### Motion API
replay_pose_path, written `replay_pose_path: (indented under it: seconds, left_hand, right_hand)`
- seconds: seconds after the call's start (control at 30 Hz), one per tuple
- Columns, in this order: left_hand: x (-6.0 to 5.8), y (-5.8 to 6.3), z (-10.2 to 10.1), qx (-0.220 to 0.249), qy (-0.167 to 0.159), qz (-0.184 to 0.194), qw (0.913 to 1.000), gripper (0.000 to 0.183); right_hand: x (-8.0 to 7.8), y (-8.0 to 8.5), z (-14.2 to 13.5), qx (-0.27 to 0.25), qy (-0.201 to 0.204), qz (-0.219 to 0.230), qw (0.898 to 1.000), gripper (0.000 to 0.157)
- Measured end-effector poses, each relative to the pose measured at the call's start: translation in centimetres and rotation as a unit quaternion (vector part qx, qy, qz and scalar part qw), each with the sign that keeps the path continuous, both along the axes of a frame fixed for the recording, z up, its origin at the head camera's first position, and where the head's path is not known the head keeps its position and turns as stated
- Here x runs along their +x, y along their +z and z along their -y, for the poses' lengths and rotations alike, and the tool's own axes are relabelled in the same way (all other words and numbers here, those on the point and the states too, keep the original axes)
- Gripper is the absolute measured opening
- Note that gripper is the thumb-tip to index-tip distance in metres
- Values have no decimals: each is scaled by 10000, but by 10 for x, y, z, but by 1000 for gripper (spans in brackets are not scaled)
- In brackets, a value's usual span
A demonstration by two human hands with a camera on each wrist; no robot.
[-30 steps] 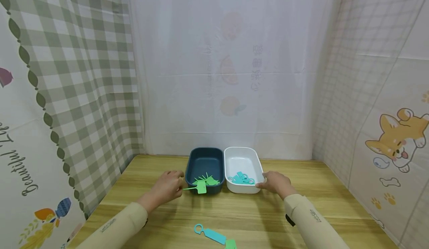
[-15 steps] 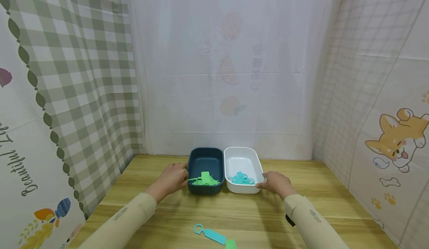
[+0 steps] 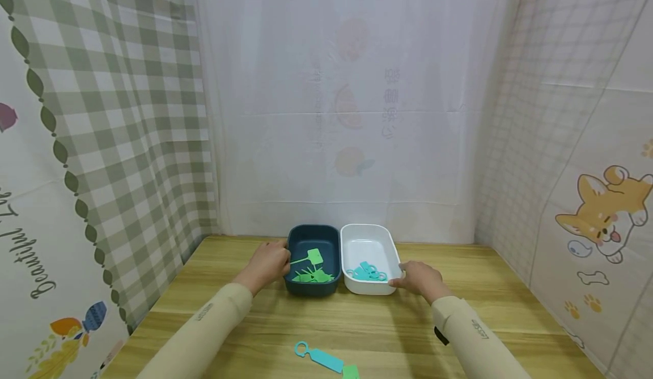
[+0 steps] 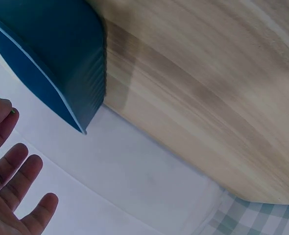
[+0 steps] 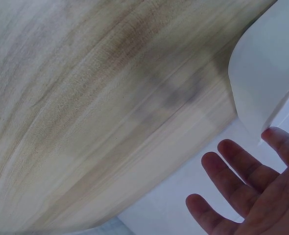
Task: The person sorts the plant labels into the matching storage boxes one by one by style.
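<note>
My left hand (image 3: 264, 267) is at the left rim of the dark blue bin (image 3: 313, 233). Thumb and index finger pinch the thin tail of a green tag (image 3: 315, 256), whose square head hangs over the bin's inside. Below it lies a pile of green tags (image 3: 312, 276). The left wrist view shows that hand's other fingers (image 4: 24, 178) spread loosely, a bit of green at the pinch. My right hand (image 3: 420, 279) holds the front right corner of the white bin (image 3: 368, 231), thumb and index finger at its rim. Several turquoise ring-ended tags (image 3: 367, 272) lie inside.
Both bins stand side by side on the wooden table (image 3: 285, 325), near the white curtain (image 3: 285, 158) at the back. Closer to me lie a turquoise tag (image 3: 326, 360) and a green tag (image 3: 350, 372), partly cut off. Checked cloth (image 3: 138, 73) hangs at the left.
My left hand has moved right and away from me, carrying the green tag from the bin's front left edge to over its inside. The right hand stays at the white bin.
</note>
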State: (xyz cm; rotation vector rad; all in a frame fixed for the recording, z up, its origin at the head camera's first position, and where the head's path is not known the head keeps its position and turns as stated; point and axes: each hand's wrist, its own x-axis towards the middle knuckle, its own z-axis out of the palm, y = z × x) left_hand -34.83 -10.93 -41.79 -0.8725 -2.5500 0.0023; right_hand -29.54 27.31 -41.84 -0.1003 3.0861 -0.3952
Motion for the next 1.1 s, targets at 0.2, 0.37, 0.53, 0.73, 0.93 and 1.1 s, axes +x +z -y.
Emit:
replay_pose_path:
  seconds: [0.2, 0.37, 0.53, 0.73, 0.93, 1.1]
  left_hand:
    - [-6, 0, -11, -64, 155, 43, 9999, 18]
    - [-9, -1, -20, -209, 388, 275, 9986, 17]
    - [-8, -2, -27, -249, 476, 407, 9977, 16]
    - [-3, -1, -31, -165, 572, 636, 9962, 19]
    - [-3, -2, -29, -57, 886, 1125, 9897, 41]
    - [-4, -3, -21, 98, 1091, 1789, 9778, 76]
  right_hand:
    - [0, 0, 0, -8, -19, 12, 10000, 70]
    - [-1, -1, -1, -30, -9, 15, 10000, 71]
    - [-2, -2, 0, -18, -15, 18, 10000, 71]
    - [0, 0, 1, -13, -53, 47, 10000, 72]
    - [1, 1, 2, 36, -46, 2, 10000, 71]
    - [0, 0, 0, 8, -70, 22, 10000, 71]
